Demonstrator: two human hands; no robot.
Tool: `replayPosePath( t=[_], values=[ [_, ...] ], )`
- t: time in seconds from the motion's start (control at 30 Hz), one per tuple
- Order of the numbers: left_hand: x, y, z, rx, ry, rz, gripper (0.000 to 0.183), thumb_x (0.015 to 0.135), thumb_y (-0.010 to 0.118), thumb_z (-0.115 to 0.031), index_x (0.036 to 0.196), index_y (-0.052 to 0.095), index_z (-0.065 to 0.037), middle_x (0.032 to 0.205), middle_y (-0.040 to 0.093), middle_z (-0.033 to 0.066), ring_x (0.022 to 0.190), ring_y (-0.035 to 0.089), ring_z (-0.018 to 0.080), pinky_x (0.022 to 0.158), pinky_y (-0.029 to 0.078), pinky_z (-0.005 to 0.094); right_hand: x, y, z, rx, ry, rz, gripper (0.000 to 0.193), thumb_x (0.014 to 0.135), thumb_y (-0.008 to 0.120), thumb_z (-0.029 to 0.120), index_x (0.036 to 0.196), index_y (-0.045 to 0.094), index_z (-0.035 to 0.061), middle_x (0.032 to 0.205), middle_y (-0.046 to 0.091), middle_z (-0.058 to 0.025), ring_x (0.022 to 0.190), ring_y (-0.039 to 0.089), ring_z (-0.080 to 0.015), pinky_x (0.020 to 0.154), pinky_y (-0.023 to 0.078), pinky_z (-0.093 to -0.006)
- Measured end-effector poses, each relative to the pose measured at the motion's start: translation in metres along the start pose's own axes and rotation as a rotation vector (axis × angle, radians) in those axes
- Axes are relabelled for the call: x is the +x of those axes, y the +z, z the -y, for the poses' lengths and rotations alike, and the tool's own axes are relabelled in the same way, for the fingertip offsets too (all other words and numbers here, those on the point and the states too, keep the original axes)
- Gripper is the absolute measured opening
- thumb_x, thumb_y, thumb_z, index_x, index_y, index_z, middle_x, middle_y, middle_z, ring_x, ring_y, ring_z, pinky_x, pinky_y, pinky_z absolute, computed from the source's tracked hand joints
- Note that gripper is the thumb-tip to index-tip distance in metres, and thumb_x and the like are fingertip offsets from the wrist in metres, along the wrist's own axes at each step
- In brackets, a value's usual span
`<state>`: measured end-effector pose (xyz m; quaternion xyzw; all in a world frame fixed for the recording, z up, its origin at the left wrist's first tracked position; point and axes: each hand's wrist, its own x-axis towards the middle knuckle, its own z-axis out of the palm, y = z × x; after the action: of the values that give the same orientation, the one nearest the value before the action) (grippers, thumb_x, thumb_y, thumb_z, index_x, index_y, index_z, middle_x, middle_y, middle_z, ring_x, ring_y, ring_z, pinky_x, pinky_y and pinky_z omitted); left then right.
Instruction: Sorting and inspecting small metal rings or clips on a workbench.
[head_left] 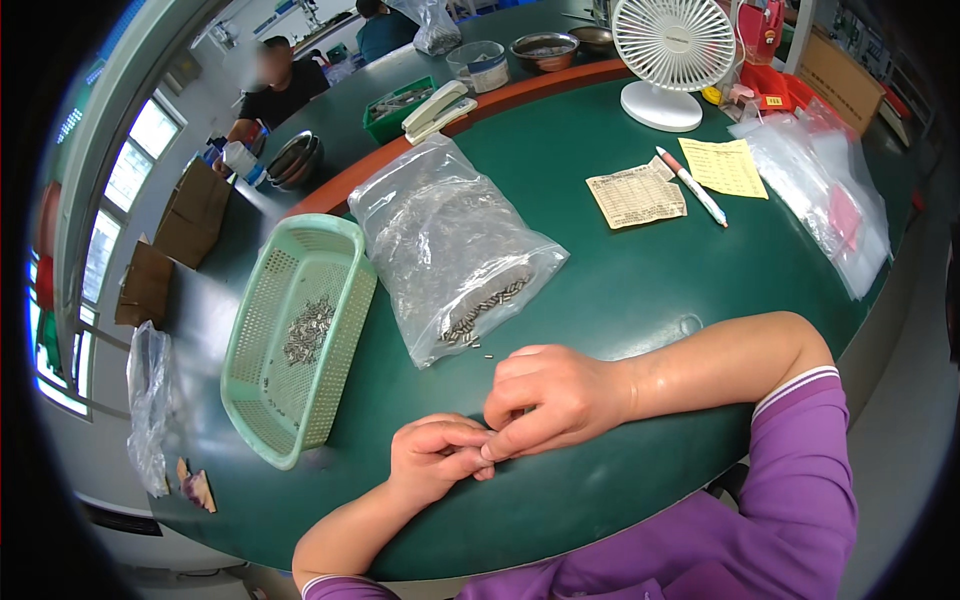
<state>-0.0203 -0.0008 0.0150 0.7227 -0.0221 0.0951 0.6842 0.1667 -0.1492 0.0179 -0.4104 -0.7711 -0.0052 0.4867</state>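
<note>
My left hand [437, 458] and my right hand [545, 398] meet over the green tabletop near its front edge. Both are closed, thumbs and fingertips pinched together at one spot. Whatever lies between them is too small and covered to make out. Just beyond my right hand, a clear plastic bag [440, 230] lies on its side, with many small metal cylinders [487, 308] near its mouth. One or two loose cylinders rest on the table beside it. To the left stands a pale green plastic basket [347, 330] with a heap of small metal parts [310, 330] in it.
Paper slips [638, 194], a pen [692, 186] and flat plastic bags [815, 190] lie at the right. A white fan [672, 55] stands at the back, and a stapler [437, 110] sits on the brown ledge. Another person [290, 85] sits across at the far left.
</note>
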Motion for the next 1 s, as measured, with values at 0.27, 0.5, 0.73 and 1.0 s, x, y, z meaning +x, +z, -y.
replayPosePath(
  t=[0.27,0.5,0.73,1.0],
  values=[
    [0.004,-0.008,0.008,0.246,0.148,0.064,0.010,0.083,0.073,0.003,0.090,0.066,0.003,0.091,0.070,0.0165,0.075,0.070,0.0208,0.064,0.057,0.0299,-0.005,0.005,-0.008,0.024,-0.009,0.013,0.021,0.083,0.074,0.021,0.104,0.070,0.0195,0.092,0.061,0.0035,0.077,0.058,-0.0170,0.063,0.043,-0.0316],
    [0.005,-0.012,0.012,-0.265,-0.134,-0.155,0.010,0.100,0.054,-0.006,0.106,0.057,0.000,0.093,0.067,0.0136,0.074,0.068,0.0187,0.064,0.057,0.0297,0.012,-0.010,-0.003,0.125,0.141,-0.260,0.045,0.084,0.075,0.016,0.125,0.059,0.0081,0.103,0.061,-0.0071,0.083,0.062,-0.0203,0.065,0.052,-0.0296],
    [0.014,-0.021,0.017,-0.329,-0.201,-0.250,0.015,0.103,0.049,-0.013,0.110,0.056,-0.002,0.096,0.066,0.0117,0.076,0.066,0.0171,0.066,0.055,0.0292,0.004,-0.005,-0.014,0.026,0.323,-0.114,0.046,0.080,0.067,0.006,0.124,0.056,0.0092,0.106,0.060,-0.0100,0.092,0.061,-0.0265,0.078,0.051,-0.0391],
    [0.013,-0.019,0.020,-0.305,-0.181,-0.233,0.011,0.098,0.057,-0.003,0.108,0.057,0.000,0.099,0.068,0.0140,0.081,0.068,0.0172,0.071,0.058,0.0302,0.000,0.001,-0.023,-0.135,0.265,-0.062,0.036,0.079,0.074,0.011,0.114,0.065,0.0136,0.098,0.060,-0.0054,0.087,0.061,-0.0254,0.076,0.050,-0.0385]
  ],
)
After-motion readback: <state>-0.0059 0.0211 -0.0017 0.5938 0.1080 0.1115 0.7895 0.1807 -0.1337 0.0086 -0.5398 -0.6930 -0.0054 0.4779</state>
